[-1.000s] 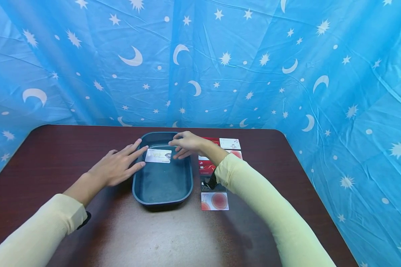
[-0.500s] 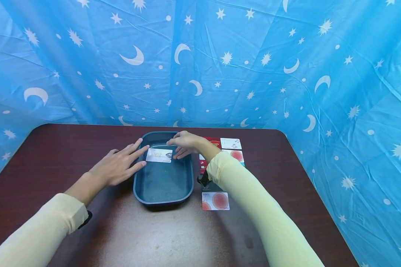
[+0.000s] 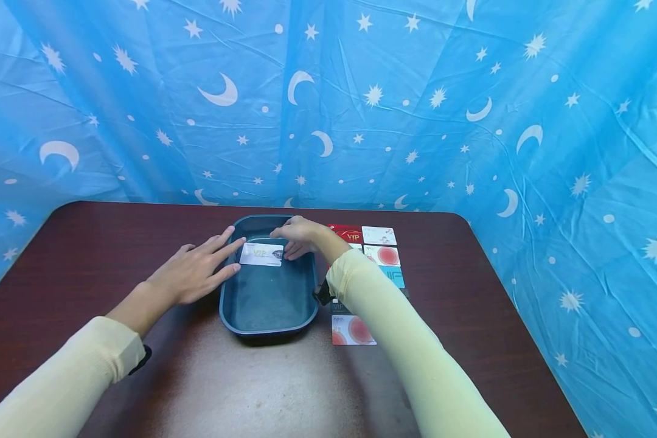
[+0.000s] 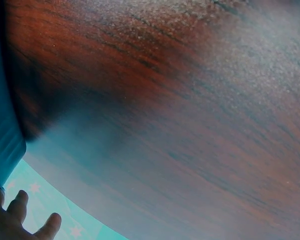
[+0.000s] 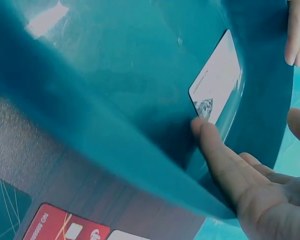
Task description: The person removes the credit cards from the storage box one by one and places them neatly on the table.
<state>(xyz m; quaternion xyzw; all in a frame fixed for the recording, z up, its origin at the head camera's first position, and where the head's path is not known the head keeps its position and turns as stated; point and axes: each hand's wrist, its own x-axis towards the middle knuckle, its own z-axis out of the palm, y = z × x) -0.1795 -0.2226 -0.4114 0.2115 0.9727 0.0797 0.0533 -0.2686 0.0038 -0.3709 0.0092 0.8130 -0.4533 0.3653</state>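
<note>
A white VIP card [image 3: 261, 254] lies inside the dark blue tray [image 3: 268, 307], toward its far half. My right hand [image 3: 300, 235] reaches over the tray's right wall. In the right wrist view its fingertips are right at the pictured end of the card [image 5: 217, 80], with the thumb held apart. My left hand [image 3: 194, 274] is spread at the tray's left rim, its fingertips near the card's left end. The left wrist view catches only part of the left hand [image 4: 15, 220] beside the tray's outer wall [image 4: 2, 115].
Several cards lie in rows right of the tray, among them a red VIP card [image 3: 347, 233], a white card [image 3: 379, 235], a light blue card [image 3: 393, 276] and a white card with red circles [image 3: 353, 330]. My right forearm covers some. A starry blue curtain [image 3: 328, 109] hangs behind the table.
My right hand has shifted slightly left inside the tray, and its forearm has swung left, uncovering the light blue card. The left hand and the VIP card in the tray look nearly unmoved.
</note>
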